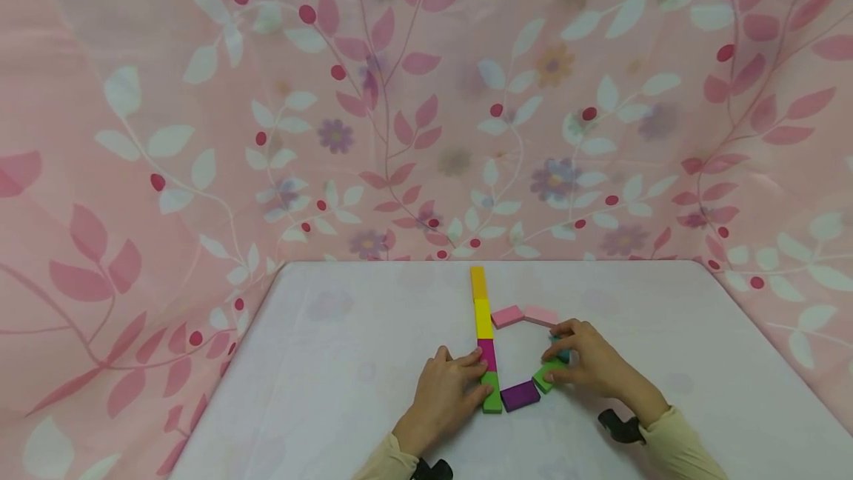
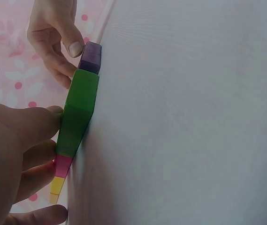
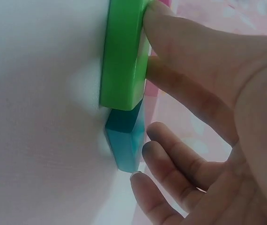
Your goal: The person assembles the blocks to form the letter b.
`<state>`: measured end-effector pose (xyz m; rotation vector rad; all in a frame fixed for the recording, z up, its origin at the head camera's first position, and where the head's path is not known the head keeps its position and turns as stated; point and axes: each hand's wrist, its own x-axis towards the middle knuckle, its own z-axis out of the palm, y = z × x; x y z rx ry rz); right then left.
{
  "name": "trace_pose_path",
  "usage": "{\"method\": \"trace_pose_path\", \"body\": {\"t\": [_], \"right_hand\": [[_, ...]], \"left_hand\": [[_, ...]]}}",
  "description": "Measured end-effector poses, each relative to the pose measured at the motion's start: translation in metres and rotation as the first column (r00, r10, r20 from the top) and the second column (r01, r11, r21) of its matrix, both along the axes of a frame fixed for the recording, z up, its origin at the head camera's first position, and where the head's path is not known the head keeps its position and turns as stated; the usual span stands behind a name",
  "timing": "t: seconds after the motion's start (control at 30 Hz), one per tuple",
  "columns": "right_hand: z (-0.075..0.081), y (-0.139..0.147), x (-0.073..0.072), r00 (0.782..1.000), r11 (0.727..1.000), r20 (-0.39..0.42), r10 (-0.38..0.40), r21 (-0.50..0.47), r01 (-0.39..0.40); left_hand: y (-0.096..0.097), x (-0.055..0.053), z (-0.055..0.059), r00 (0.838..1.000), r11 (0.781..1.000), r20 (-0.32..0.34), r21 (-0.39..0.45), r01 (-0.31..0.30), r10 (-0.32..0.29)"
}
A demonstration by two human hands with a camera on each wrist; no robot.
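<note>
Coloured blocks lie on the white table as a straight column with a curved row at its right. My left hand (image 1: 445, 391) rests against the column's lower part. Its thumb touches the near green block (image 2: 80, 105), and its fingertips reach the magenta block (image 1: 488, 355). My right hand (image 1: 593, 361) pinches the curve's green block (image 3: 124, 56) between thumb and index finger. Its other fingers hover loosely by the blue block (image 3: 124, 136), which is partly hidden in the head view. A purple block (image 1: 520, 395) lies between the two green ones.
Two yellow blocks (image 1: 480, 302) form the column's far end. Two pink blocks (image 1: 508, 316) make the curve's far side. The white table (image 1: 320, 361) ends at a pink floral cloth (image 1: 413, 95). Dark wrist cameras (image 1: 620, 427) sit by both sleeves.
</note>
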<state>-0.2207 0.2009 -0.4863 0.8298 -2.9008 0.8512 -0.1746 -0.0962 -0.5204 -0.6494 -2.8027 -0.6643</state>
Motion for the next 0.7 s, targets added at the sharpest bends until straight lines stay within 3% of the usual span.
{"method": "trace_pose_path", "body": {"t": [0.17,0.33,0.7], "right_hand": [[0.003,-0.005,0.002,1.000,1.000,0.026,0.009,-0.013,-0.009],[0.008,-0.014,0.007,0.995,0.997,0.069,0.073,-0.025,-0.071],[0.002,-0.022,0.008,0.994,0.994,0.051,0.100,0.031,-0.101]], "left_hand": [[0.000,0.000,0.000,1.000,1.000,0.002,0.001,-0.001,0.001],[0.000,-0.001,0.002,1.000,1.000,0.003,-0.014,-0.004,0.004],[0.000,-0.002,0.001,1.000,1.000,0.003,-0.021,-0.003,0.003]]}}
